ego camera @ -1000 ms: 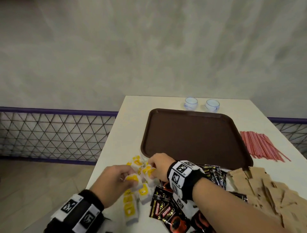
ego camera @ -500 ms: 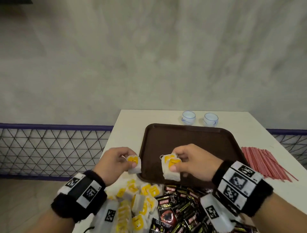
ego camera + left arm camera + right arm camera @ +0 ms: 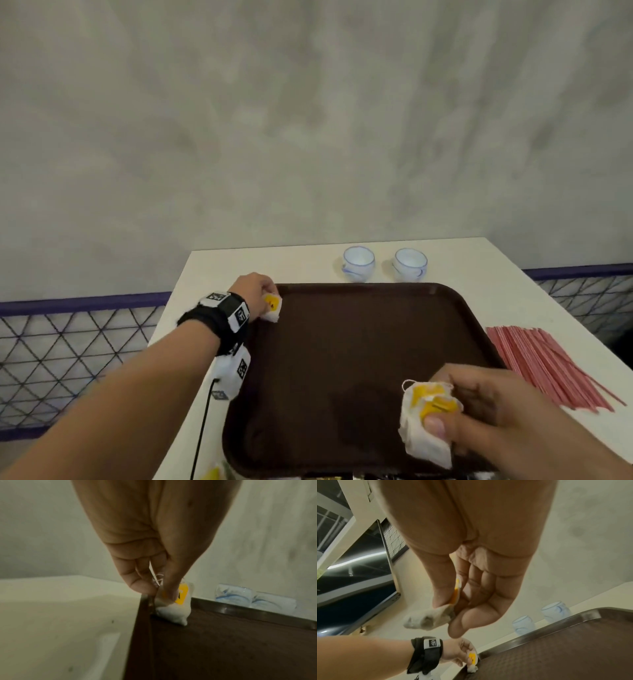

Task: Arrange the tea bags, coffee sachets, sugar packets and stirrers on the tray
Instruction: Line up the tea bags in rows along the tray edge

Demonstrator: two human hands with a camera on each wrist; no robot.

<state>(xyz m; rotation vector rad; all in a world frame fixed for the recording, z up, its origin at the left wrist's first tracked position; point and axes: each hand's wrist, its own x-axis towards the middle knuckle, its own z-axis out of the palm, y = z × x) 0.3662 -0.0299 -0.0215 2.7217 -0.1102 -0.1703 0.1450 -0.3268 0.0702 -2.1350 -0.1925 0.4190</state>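
Note:
The brown tray (image 3: 359, 342) lies on the white table. My left hand (image 3: 255, 291) pinches a white tea bag (image 3: 272, 308) with a yellow tag at the tray's far left corner; the tea bag's (image 3: 173, 609) lower end touches the tray floor (image 3: 223, 642). My right hand (image 3: 479, 404) holds tea bags (image 3: 424, 421) with yellow tags above the tray's near right part, thumb pressed on them. In the right wrist view these tea bags (image 3: 428, 618) hang between thumb and fingers. Red stirrers (image 3: 548, 366) lie right of the tray.
Two small white-and-blue cups (image 3: 359, 263) (image 3: 410, 263) stand behind the tray's far edge. A grey wall rises behind the table. A purple-railed mesh fence (image 3: 68, 342) runs left of the table. More sachets peek in at the bottom edge (image 3: 212, 474).
Both hands lifted tea bags from the pile near the front. The left hand then carried its bag to the tray's far left corner, and the right hand moved over the tray's near right.

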